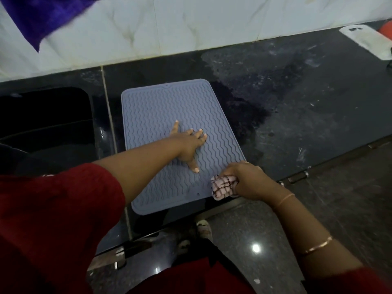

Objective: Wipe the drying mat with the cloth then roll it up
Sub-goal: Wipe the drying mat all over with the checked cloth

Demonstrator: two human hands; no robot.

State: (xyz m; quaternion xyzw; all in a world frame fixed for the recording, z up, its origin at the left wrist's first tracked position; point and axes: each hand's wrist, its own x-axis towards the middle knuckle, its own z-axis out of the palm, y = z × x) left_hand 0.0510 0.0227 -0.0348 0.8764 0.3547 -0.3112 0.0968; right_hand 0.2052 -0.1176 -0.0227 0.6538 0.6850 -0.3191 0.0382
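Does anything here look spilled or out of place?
Yes: a dark, wet-looking patch spreads over the counter right of the drying mat, with whitish smears around it. The mat lies flat under the left hand; the right hand grips the cloth at its near corner.

Left arm [137,172]: extended forward and to the right. Left hand [188,145]: palm down, fingers straight and spread, thumb out, pressed flat on the drying mat [161,107]. Right arm [297,219]: bent at the elbow, forearm angled inward. Right hand [247,178]: fingers curled tight round a bunched checked cloth [222,187], back of hand up
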